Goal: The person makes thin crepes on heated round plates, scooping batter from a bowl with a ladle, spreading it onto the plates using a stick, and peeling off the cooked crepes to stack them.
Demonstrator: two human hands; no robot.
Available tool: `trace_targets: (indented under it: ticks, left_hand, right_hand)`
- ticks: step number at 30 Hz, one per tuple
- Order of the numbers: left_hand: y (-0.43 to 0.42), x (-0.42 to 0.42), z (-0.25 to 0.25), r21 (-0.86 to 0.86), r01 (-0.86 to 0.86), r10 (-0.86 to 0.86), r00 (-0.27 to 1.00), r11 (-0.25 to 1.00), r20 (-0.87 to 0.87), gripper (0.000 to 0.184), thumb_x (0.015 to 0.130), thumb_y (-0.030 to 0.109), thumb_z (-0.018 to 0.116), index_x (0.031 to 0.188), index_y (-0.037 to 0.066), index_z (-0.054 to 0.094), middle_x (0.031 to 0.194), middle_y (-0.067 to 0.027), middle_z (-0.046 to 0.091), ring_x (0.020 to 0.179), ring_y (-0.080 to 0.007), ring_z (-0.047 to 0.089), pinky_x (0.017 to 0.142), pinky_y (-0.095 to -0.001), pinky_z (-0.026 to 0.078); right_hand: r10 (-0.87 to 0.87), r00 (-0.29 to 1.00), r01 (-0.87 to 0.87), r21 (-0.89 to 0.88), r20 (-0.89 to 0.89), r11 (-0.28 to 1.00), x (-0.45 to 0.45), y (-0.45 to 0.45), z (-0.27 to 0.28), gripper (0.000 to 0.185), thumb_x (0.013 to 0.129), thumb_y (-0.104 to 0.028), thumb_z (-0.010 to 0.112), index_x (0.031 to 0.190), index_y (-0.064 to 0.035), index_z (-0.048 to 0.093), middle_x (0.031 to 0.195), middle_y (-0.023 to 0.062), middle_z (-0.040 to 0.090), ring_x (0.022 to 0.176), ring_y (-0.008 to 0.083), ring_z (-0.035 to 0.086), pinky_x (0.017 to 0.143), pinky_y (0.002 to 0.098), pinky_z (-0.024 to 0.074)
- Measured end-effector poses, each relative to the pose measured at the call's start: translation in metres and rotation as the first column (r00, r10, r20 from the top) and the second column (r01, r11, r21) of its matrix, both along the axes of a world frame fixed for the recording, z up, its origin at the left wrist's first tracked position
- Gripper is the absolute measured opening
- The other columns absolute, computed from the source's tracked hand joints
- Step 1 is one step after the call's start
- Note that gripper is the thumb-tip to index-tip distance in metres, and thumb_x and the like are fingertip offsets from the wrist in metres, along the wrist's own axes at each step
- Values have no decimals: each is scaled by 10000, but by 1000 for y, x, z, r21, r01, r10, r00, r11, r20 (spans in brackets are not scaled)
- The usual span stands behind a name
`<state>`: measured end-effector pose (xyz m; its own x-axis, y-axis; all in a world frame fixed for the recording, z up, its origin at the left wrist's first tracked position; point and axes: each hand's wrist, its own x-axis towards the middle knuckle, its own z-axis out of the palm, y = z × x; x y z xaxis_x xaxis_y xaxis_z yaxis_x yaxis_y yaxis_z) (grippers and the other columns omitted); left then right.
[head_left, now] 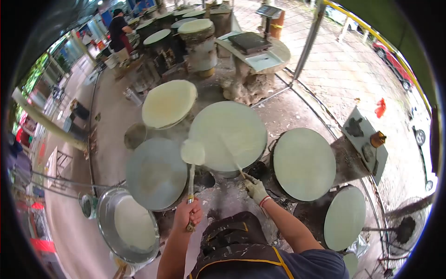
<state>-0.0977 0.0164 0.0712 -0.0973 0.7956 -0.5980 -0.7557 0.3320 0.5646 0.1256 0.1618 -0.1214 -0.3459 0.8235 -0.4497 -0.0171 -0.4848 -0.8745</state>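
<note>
My bare left hand is wrapped round the handle of a ladle. The ladle's round, batter-coated bowl hangs over the left edge of the central round griddle, which is covered by a pale, thin layer of batter. In my right hand, which wears a whitish work glove, is a long thin spatula. Its blade reaches over the batter on that griddle; whether it touches is hard to tell. Left of the ladle lies a grey griddle with a bare-looking top.
A large metal basin of white batter stands at lower left. Other batter-covered griddles surround me. A stone table carries a dark flat slab. Far left, another person stands by more drum stoves. A metal pole rises at right.
</note>
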Motion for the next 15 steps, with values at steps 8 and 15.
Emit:
trace_targets:
  ticks: [8,15]
  left_hand:
    - [-27,-68,-14,89,-138,164,868,986,-469,155,852,66,458,1000,42,419,625,-45,431,366,-102,383,308,-248,302]
    - [1,-179,-177,-171,56,-179,401,984,-898,269,823,117,503,1062,20,427,779,-203,568,630,-331,573,541,-428,436]
  right_hand:
    - [147,989,-150,-159,-27,976,-80,-28,29,396,912,-182,494,1303,-223,459,607,-32,460,403,57,382,359,217,307]
    - [-94,976,5,408,197,913,-206,-88,-25,319,892,-286,540,1208,-252,564,640,24,555,450,110,451,444,281,399]
